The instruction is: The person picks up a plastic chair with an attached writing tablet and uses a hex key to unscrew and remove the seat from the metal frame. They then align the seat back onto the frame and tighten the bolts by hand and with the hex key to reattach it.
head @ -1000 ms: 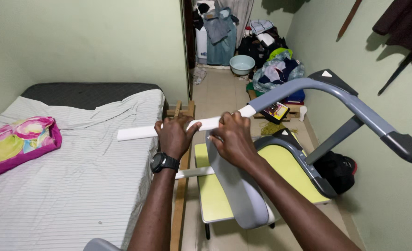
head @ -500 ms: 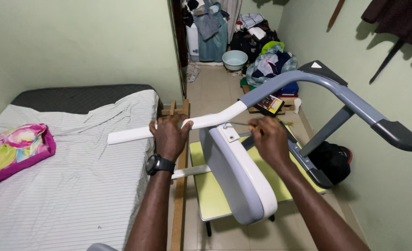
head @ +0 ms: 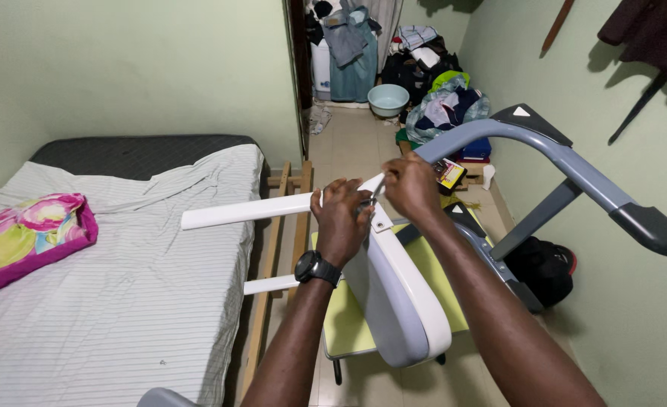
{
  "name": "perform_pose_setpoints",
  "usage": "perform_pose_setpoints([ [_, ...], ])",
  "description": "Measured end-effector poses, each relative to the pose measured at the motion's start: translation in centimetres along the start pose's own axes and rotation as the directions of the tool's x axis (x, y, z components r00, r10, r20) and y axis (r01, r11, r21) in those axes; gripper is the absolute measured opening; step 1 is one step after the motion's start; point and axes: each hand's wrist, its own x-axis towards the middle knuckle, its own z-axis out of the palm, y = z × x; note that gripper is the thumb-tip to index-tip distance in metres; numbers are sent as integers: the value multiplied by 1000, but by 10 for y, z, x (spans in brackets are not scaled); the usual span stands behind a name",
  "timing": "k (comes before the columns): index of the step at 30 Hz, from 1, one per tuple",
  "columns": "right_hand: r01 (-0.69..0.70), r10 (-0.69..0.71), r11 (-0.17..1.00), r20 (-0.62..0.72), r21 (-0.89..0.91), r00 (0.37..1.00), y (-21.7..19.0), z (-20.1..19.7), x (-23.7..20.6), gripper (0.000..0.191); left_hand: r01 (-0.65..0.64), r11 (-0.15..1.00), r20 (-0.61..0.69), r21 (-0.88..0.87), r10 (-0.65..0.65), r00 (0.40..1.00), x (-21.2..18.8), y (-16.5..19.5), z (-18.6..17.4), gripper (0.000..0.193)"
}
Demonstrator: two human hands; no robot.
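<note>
1. White plastic makes the long flat bar (head: 247,210) that my left hand (head: 342,220) holds; the fingers are closed around its right part, and the bar runs out to the left over the edge of the bed (head: 122,301).
2. My right hand (head: 412,187) is just right of the left one, its fingers pinched together on a thin metal tool (head: 373,194); I cannot tell what kind of tool it is.
3. Below both hands stands the white and grey housing (head: 393,298) of an exercise machine, above a yellow-green panel (head: 344,324).
4. On my left wrist sits a black watch (head: 317,267).
5. To the right rises a grey handlebar (head: 567,169) with a dark grip.
6. Far behind, on the floor, I see a light blue basin (head: 387,99) beside a heap of clothes (head: 446,102).
</note>
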Motion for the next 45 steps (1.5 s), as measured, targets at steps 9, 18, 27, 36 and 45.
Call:
perform_pose_setpoints([
  [9,-2,-18,990,137,142,990,-38,22,24,26,49,995,-72,-82,-55,996,0,-7,-4,49],
  [18,85,-123,977,194,194,973,-78,-2,-10,28,-95,995,-243,-33,84,966,-1,-24,-36,43],
  [27,189,-227,938,104,292,968,-81,-25,-50,24,-26,988,-61,149,36,998,-19,-13,-56,19],
  [36,-269,259,877,80,397,962,-52,-25,-75,31,-66,998,-44,-11,65,997,-51,43,-31,21],
  [45,-210,140,967,383,147,913,-15,-52,-51,24,0,985,-43,-173,-8,999,-38,32,-26,18],
])
